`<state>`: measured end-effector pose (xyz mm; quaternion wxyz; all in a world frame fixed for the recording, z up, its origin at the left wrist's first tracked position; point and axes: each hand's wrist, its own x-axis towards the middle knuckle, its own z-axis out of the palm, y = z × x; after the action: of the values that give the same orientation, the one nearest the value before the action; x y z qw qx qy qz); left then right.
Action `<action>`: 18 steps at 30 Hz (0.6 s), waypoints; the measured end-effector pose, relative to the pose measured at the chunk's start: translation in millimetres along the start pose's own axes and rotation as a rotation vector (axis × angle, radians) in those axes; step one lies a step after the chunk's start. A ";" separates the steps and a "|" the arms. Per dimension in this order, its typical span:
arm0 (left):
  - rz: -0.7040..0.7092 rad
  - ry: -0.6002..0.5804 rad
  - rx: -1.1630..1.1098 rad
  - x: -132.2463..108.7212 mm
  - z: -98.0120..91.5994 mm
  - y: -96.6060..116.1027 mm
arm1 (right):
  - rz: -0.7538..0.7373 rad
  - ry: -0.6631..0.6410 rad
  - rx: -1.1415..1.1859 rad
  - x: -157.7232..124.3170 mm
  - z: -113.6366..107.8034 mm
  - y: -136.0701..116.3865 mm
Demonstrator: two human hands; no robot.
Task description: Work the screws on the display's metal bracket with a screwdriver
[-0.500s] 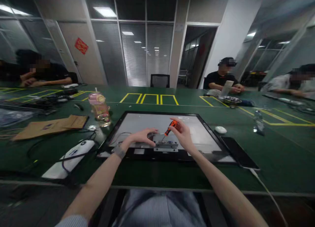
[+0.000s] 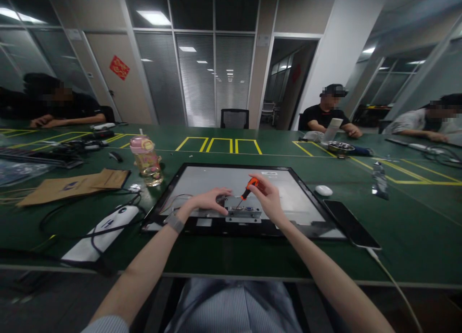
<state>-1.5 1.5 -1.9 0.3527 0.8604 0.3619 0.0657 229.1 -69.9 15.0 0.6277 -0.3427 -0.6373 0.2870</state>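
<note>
A flat monitor panel (image 2: 202, 179) lies back-up on the green table in front of me, black frame around a grey metal back. My right hand (image 2: 267, 197) is closed round a small orange-handled screwdriver (image 2: 247, 189), its tip pointing down at a metal bracket (image 2: 244, 212) near the panel's front edge. My left hand (image 2: 207, 200) rests on the panel just left of the bracket, fingers curled and pressing down by the screwdriver tip. A grey band sits on my left wrist.
A pink drink bottle (image 2: 145, 160) stands left of the panel, with a brown paper bag (image 2: 74, 184), a white device and black cables (image 2: 103, 229) nearer me. A white mouse (image 2: 324, 190) and a black phone (image 2: 349, 223) lie to the right. Other people sit at the far sides.
The screwdriver and my right hand have shifted very slightly. The person at far left has lowered an arm to the table. My left hand has stayed put.
</note>
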 end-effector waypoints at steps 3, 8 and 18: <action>0.005 0.002 0.007 0.0 -0.1 1.3 | -0.012 -0.042 0.021 0.0 -1.0 -4.2; 0.006 0.010 0.008 0.0 0.0 1.2 | 0.012 -0.173 0.141 -0.6 -1.4 -9.6; 0.015 0.004 0.018 -0.5 0.5 2.0 | 0.025 -0.014 0.132 2.3 -4.0 3.3</action>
<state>-0.5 0.0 -0.9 0.3438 0.8660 0.3568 0.0671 233.4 -66.3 14.0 0.6408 -0.3064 -0.6170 0.3389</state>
